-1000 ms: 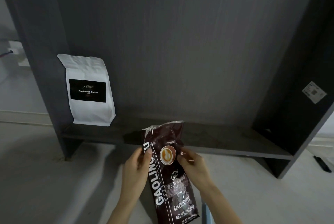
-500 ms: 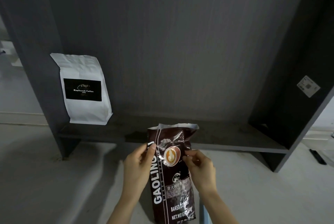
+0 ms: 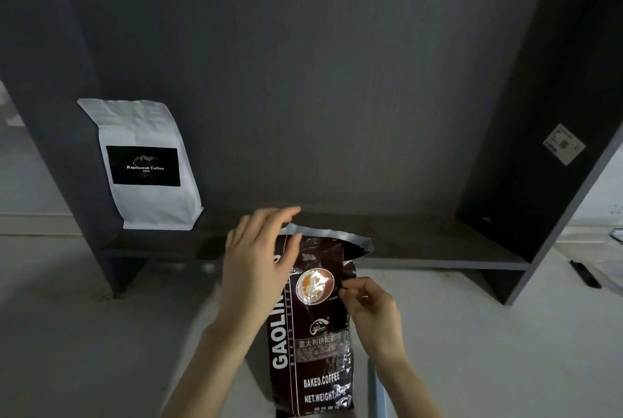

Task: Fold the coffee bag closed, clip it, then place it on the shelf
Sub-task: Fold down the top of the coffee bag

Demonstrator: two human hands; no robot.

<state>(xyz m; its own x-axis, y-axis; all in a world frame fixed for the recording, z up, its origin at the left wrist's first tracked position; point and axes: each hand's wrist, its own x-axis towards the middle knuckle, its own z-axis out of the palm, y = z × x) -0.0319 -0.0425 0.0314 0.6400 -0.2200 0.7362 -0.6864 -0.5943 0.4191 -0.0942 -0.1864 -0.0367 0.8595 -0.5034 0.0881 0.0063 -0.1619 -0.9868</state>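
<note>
A dark brown coffee bag (image 3: 317,326) with white lettering stands upright in front of me, its silver-lined top edge unfolded. My right hand (image 3: 372,311) pinches the bag's right edge about a third of the way down. My left hand (image 3: 258,262) lies against the bag's upper left corner with the fingers spread and reaching over the top rim. The dark grey shelf (image 3: 421,249) runs just behind the bag. No clip is visible.
A white coffee bag (image 3: 145,164) with a black label stands at the shelf's left end, against the left side panel. The right side panel (image 3: 539,148) carries a small white sticker. A pale blue object (image 3: 376,390) shows at the bottom edge beside my right arm.
My left hand has let go of the bag's left side and risen to its top corner, fingers spread. The bag now sits a little more upright.
</note>
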